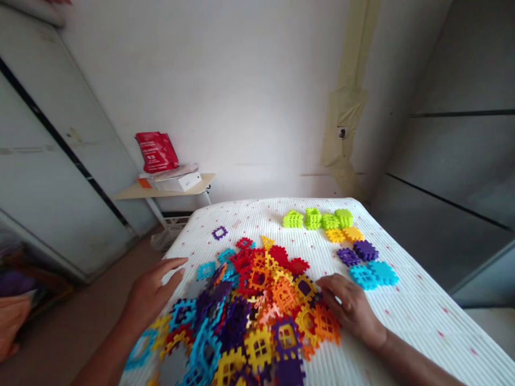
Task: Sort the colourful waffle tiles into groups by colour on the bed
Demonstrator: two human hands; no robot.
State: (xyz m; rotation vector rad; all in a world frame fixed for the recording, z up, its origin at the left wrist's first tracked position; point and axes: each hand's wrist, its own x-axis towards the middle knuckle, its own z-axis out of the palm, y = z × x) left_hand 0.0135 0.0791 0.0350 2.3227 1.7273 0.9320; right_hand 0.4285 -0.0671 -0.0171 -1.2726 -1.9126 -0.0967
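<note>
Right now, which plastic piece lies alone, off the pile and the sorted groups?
The purple square frame beyond the left hand. The other pieces lie in or close by the heap, or in the colour groups at right.

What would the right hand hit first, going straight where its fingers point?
For the right hand, likely the yellow square frame piece just ahead; they look very close, but depth and contact are unclear.

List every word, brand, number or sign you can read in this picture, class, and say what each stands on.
No text can be read with certainty.
Red bag: white lettering, too blurred to read.
Plastic pieces: no lettering visible.
</note>
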